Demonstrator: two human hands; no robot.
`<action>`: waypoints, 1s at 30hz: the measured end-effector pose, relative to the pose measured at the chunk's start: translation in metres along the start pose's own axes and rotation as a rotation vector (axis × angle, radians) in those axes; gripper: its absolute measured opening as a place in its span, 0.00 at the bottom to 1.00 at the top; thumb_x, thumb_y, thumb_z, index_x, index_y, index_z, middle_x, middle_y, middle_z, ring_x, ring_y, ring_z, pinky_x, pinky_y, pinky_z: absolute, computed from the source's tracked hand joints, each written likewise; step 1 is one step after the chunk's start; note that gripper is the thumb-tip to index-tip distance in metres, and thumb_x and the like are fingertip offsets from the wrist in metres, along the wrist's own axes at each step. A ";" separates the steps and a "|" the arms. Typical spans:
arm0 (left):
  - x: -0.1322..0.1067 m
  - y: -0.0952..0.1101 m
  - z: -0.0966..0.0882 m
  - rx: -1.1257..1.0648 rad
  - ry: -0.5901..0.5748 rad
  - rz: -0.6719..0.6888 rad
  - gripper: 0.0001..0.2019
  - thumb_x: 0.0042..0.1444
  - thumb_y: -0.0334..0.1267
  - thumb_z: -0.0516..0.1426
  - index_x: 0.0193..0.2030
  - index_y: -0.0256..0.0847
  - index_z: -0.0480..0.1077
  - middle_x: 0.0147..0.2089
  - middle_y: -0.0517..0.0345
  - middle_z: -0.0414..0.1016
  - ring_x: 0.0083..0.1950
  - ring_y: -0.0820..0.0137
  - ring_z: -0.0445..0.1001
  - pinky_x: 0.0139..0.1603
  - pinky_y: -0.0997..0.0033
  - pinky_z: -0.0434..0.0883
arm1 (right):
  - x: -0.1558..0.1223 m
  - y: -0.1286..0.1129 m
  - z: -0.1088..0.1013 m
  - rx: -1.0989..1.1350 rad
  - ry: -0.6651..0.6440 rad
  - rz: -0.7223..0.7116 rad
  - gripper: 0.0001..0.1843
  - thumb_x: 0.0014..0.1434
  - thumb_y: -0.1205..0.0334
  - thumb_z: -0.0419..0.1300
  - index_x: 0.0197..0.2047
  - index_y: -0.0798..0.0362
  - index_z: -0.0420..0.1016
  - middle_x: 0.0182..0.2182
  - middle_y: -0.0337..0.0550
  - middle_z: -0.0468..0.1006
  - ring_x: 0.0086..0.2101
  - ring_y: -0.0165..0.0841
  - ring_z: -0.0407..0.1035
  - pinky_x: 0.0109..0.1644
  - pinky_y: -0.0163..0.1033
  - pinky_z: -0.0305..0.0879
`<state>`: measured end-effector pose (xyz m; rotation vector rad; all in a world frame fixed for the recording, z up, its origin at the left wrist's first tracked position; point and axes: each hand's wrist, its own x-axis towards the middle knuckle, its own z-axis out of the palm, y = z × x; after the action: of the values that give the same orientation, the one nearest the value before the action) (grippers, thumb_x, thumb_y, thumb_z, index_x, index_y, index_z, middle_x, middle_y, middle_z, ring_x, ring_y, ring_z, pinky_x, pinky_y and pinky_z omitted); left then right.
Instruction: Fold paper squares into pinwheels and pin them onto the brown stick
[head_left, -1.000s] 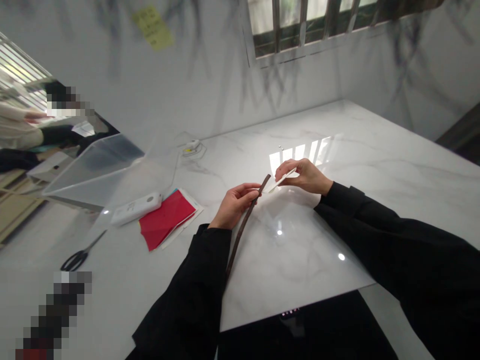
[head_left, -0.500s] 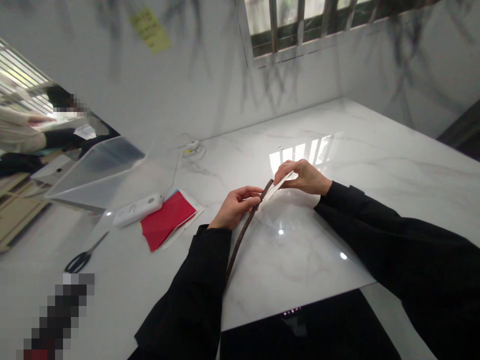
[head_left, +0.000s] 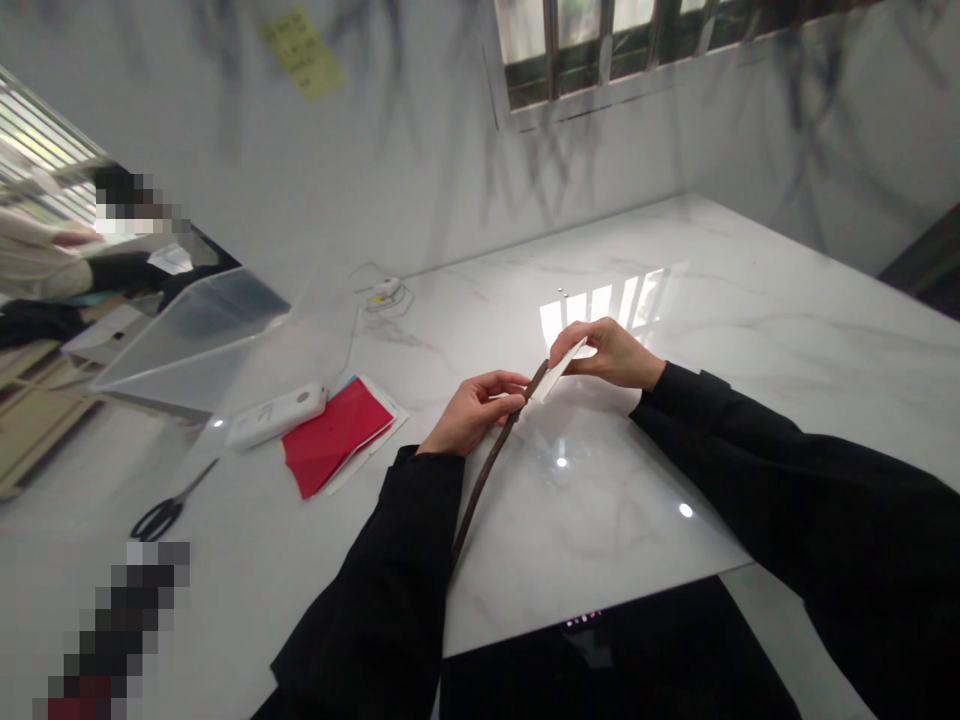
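My left hand [head_left: 471, 412] is closed around the upper part of a long thin dark brown stick [head_left: 487, 470], which slants down toward my left sleeve. My right hand [head_left: 611, 353] pinches a small white paper strip [head_left: 556, 373], whose lower end touches the top of the stick. Both hands hover just above the white marble table [head_left: 750, 300], near its middle.
Left of my hands lie a red paper sheet [head_left: 334, 436] on other coloured sheets, a white device [head_left: 275, 415], black scissors [head_left: 166, 509] and a clear plastic box [head_left: 195, 340]. A small white corded object [head_left: 385, 291] sits by the wall. Another person's sleeves [head_left: 45, 270] show at far left.
Almost nothing has moved. My hands have stayed together at the stick's tip, and the paper strip has shifted slightly against it.
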<state>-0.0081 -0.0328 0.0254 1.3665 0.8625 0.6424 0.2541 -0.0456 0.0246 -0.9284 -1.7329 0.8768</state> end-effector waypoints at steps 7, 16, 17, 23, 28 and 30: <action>0.001 -0.002 -0.001 -0.018 -0.005 0.015 0.18 0.45 0.43 0.73 0.44 0.42 0.82 0.33 0.57 0.78 0.30 0.74 0.70 0.28 0.75 0.63 | 0.000 -0.002 0.001 0.028 -0.011 0.042 0.14 0.51 0.48 0.76 0.35 0.49 0.87 0.36 0.45 0.86 0.40 0.40 0.78 0.50 0.48 0.71; 0.000 -0.002 -0.001 -0.038 -0.006 0.012 0.18 0.45 0.43 0.73 0.43 0.42 0.83 0.34 0.57 0.78 0.30 0.75 0.70 0.29 0.75 0.64 | 0.000 -0.003 0.002 0.068 -0.002 0.034 0.14 0.52 0.48 0.76 0.34 0.49 0.87 0.35 0.44 0.85 0.40 0.40 0.78 0.50 0.48 0.71; 0.000 -0.002 -0.001 -0.038 -0.010 0.014 0.18 0.45 0.43 0.73 0.43 0.42 0.83 0.34 0.57 0.78 0.30 0.75 0.70 0.29 0.75 0.65 | 0.000 -0.003 0.002 0.071 -0.002 0.032 0.14 0.52 0.48 0.76 0.34 0.49 0.87 0.35 0.44 0.85 0.39 0.40 0.78 0.50 0.48 0.71; 0.000 -0.002 -0.001 -0.017 -0.018 0.014 0.17 0.46 0.42 0.73 0.44 0.42 0.82 0.34 0.57 0.79 0.29 0.75 0.70 0.27 0.76 0.63 | 0.000 -0.005 0.002 0.078 -0.004 0.040 0.14 0.51 0.49 0.76 0.34 0.50 0.86 0.35 0.45 0.85 0.39 0.39 0.78 0.49 0.47 0.71; 0.002 -0.004 -0.002 -0.024 -0.031 0.036 0.18 0.45 0.43 0.73 0.43 0.41 0.82 0.34 0.57 0.79 0.29 0.76 0.70 0.26 0.77 0.61 | 0.000 -0.001 0.002 0.098 -0.012 0.111 0.15 0.49 0.51 0.77 0.35 0.52 0.85 0.33 0.43 0.83 0.36 0.37 0.76 0.45 0.44 0.71; 0.003 -0.005 -0.001 -0.025 -0.032 0.049 0.18 0.45 0.44 0.73 0.42 0.40 0.81 0.35 0.56 0.79 0.29 0.76 0.69 0.26 0.77 0.61 | 0.000 0.001 0.002 0.141 -0.020 0.159 0.18 0.48 0.51 0.78 0.37 0.53 0.84 0.34 0.43 0.83 0.36 0.37 0.76 0.43 0.43 0.72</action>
<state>-0.0081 -0.0306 0.0198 1.3761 0.7949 0.6654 0.2521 -0.0455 0.0234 -0.9759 -1.6073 1.1003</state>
